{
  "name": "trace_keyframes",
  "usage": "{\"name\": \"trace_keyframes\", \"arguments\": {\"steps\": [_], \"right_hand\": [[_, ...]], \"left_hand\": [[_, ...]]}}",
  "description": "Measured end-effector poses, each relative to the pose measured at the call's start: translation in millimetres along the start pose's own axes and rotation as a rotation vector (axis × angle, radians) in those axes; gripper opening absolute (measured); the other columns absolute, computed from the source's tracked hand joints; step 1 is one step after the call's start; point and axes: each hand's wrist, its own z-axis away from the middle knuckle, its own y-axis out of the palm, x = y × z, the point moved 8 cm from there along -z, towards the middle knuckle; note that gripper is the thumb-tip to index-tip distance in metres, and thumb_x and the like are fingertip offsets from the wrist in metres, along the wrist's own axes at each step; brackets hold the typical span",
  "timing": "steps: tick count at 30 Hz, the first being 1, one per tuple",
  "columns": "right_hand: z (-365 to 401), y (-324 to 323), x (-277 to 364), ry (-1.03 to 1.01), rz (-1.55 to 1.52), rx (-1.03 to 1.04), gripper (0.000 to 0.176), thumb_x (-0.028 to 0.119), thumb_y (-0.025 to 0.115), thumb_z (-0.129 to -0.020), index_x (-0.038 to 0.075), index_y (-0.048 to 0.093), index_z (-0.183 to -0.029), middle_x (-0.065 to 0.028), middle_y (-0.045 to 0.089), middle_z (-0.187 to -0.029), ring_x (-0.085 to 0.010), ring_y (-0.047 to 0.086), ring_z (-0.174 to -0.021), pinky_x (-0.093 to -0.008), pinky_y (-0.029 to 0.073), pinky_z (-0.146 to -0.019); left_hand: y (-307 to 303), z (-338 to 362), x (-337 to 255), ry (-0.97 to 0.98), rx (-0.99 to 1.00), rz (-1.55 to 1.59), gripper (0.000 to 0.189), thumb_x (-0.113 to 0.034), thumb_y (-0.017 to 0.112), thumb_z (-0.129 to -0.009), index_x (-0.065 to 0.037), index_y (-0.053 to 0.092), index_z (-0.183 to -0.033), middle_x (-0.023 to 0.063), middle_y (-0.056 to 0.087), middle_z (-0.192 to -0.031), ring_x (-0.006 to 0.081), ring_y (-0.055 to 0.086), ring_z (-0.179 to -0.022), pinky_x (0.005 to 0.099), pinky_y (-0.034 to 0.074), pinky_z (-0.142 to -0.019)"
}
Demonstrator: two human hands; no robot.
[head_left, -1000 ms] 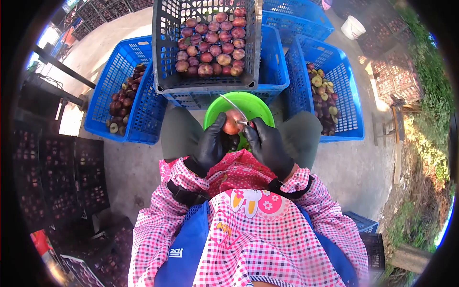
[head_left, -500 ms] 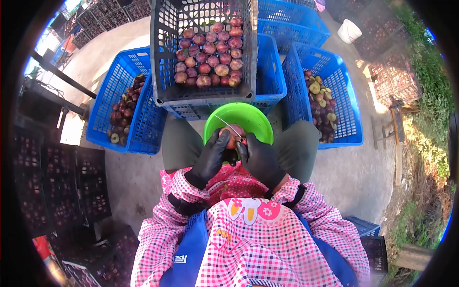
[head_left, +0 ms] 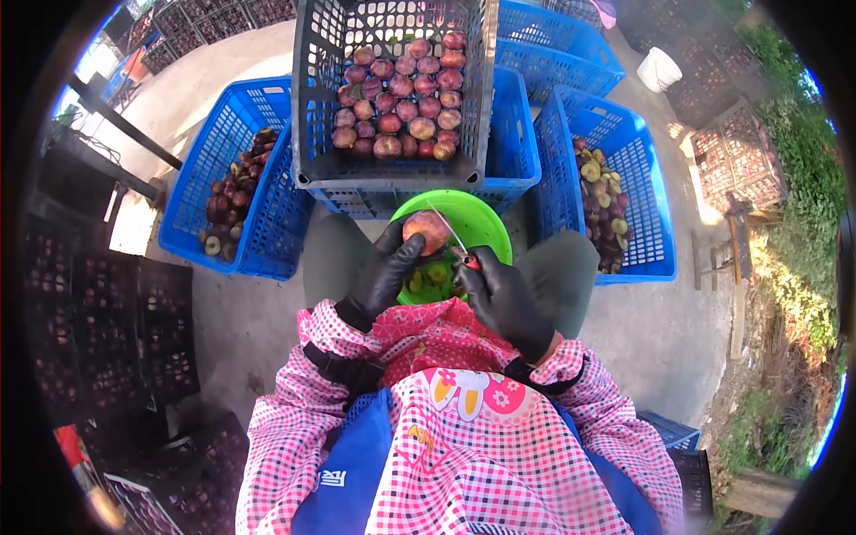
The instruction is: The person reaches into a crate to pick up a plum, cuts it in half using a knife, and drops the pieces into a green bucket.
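My left hand (head_left: 385, 272), in a black glove, holds a red plum (head_left: 425, 233) between thumb and fingers. In my right hand (head_left: 506, 299), gloved too, is a small knife (head_left: 465, 257) with a red handle; its thin blade points up and left, just right of the plum. Both hands are over a bright green basin (head_left: 489, 226) between my knees. Pieces of cut fruit (head_left: 436, 273) lie inside the basin, partly hidden by my hands.
Ahead, a black crate (head_left: 305, 120) of whole plums rests on a blue crate (head_left: 514, 143). A blue crate with dark fruit (head_left: 192, 214) stands left, another with cut fruit (head_left: 655, 214) right. A white bucket (head_left: 658, 69) is farther back; stacked dark crates (head_left: 134, 330) line the left.
My hands have moved apart. The plum is now up in my left hand, and the knife in my right hand has shifted right, away from it. The view has shifted slightly.
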Motion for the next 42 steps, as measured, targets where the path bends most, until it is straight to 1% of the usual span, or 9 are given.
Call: {"name": "trace_keyframes", "arguments": {"steps": [3,18,21,23,27,29,33,38,42], "right_hand": [[1.8,7.2,2.2,-0.008,0.162,-0.062,0.024,0.026,0.053,-0.099,0.003,0.053,-0.102,-0.0228,0.064,-0.078,-0.0427,0.063,-0.072,-0.0481,0.047,-0.06],[-1.2,30.3,-16.7,-0.031,0.342,-0.096,0.027,0.032,0.051,-0.098,0.005,0.051,-0.094,-0.0229,0.061,-0.066,-0.0428,0.061,-0.06,-0.0527,0.046,-0.053],[1.2,32.4,-16.8,-0.024,0.388,-0.13,0.027,0.031,0.051,-0.098,0.004,0.052,-0.096,-0.0235,0.062,-0.068,-0.0425,0.062,-0.062,-0.052,0.047,-0.055],[3.3,38.0,-18.7,-0.031,0.358,-0.194,0.026,0.028,0.053,-0.098,0.003,0.052,-0.1,-0.0233,0.061,-0.07,-0.0442,0.061,-0.062,-0.0524,0.045,-0.054],[2.9,32.9,-18.7,-0.052,0.327,-0.252,0.024,0.022,0.055,-0.097,0.001,0.052,-0.108,-0.0226,0.061,-0.072,-0.0451,0.06,-0.064,-0.0508,0.044,-0.053],[1.4,28.6,-21.4,-0.084,0.248,-0.222,0.022,0.019,0.056,-0.096,0.0,0.052,-0.107,-0.0228,0.061,-0.072,-0.045,0.06,-0.065,-0.0497,0.043,-0.053],[2.3,24.8,-6.4,-0.123,0.159,-0.151,0.02,0.014,0.056,-0.096,-0.001,0.051,-0.107,-0.0235,0.06,-0.073,-0.0447,0.06,-0.064,-0.0469,0.043,-0.052],[6.6,28.0,0.6,-0.158,0.183,-0.182,0.022,0.016,0.055,-0.096,-0.002,0.051,-0.108,-0.0233,0.059,-0.072,-0.0436,0.06,-0.063,-0.0466,0.043,-0.053],[4.5,25.2,5.3,-0.182,0.029,-0.14,0.022,0.015,0.055,-0.096,-0.002,0.051,-0.11,-0.023,0.06,-0.073,-0.0433,0.061,-0.065,-0.0458,0.044,-0.055]], "left_hand": [[-1.8,2.6,-2.8,0.045,0.004,-0.176,0.056,-0.031,0.056,-0.099,-0.002,0.036,-0.143,0.0116,0.05,-0.135,0.0245,0.053,-0.123,0.039,0.045,-0.105],[7.8,11.7,-8.9,0.049,-0.068,-0.422,0.051,-0.03,0.056,-0.1,0.002,0.043,-0.137,0.0106,0.056,-0.129,0.0172,0.053,-0.118,0.0316,0.042,-0.103],[15.2,10.4,-11.8,0.059,-0.068,-0.332,0.05,-0.032,0.054,-0.1,0.001,0.044,-0.136,0.0105,0.057,-0.128,0.0164,0.054,-0.117,0.0315,0.043,-0.102],[20.5,-0.3,16.9,-0.12,-0.029,0.55,0.049,-0.033,0.052,-0.101,0.001,0.044,-0.136,0.0108,0.057,-0.126,0.0168,0.054,-0.116,0.0324,0.043,-0.101],[19.0,-6.6,31.0,-0.122,-0.038,0.503,0.052,-0.036,0.052,-0.101,0.0,0.042,-0.137,0.0114,0.056,-0.126,0.0182,0.054,-0.116,0.0342,0.043,-0.101],[20.7,-0.8,-10.1,0.197,-0.117,-0.38,0.054,-0.038,0.053,-0.1,0.001,0.042,-0.137,0.0119,0.054,-0.128,0.0194,0.053,-0.119,0.0354,0.043,-0.103],[30.9,10.0,-29.8,0.287,-0.086,-0.599,0.055,-0.038,0.053,-0.1,0.001,0.042,-0.137,0.0117,0.053,-0.129,0.0193,0.052,-0.12,0.0352,0.042,-0.104],[36.2,7.6,1.4,-0.116,0.021,0.445,0.053,-0.035,0.053,-0.1,0.002,0.042,-0.136,0.0116,0.052,-0.131,0.0185,0.053,-0.119,0.0341,0.039,-0.106],[42.0,19.7,-45.5,0.236,-0.064,-0.485,0.057,-0.042,0.053,-0.099,-0.001,0.043,-0.137,0.0112,0.054,-0.129,0.0177,0.054,-0.118,0.0347,0.042,-0.104]]}}
